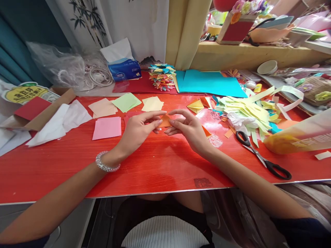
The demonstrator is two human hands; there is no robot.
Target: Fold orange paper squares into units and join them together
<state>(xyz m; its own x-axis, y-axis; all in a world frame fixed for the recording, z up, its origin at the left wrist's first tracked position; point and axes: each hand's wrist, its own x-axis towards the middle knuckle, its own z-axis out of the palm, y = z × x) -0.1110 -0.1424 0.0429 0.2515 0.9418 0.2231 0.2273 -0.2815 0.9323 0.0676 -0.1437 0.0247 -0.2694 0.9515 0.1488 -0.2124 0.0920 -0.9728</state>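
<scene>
Near the centre of the frame, the left hand (141, 128) and the right hand (188, 130) face each other above the red counter (155, 168). Between them is a small piece of orange paper (164, 120), the left hand pinching its left side between thumb and fingers, the right hand pinching its right side the same way. A clear beaded bracelet (107, 162) circles the left wrist.

Left of the hands lie 4 groups of square paper: pink sheets (107, 128) just beside the left hand, with peach sheets (102, 108), green sheets (126, 102) and cream sheets (152, 103) in a row above. Just above the right hand sits a folded yellow piece (196, 106). At centre right, a loose heap of yellow-green strips (248, 110) spreads out, and below it 1 pair of black-handled scissors (259, 158) lies slantwise, its blades slightly parted. Towards the top centre, a round stack of many-coloured folded paper (162, 77) stands between a blue tissue pack (125, 70) and large turquoise sheets (212, 83).
</scene>
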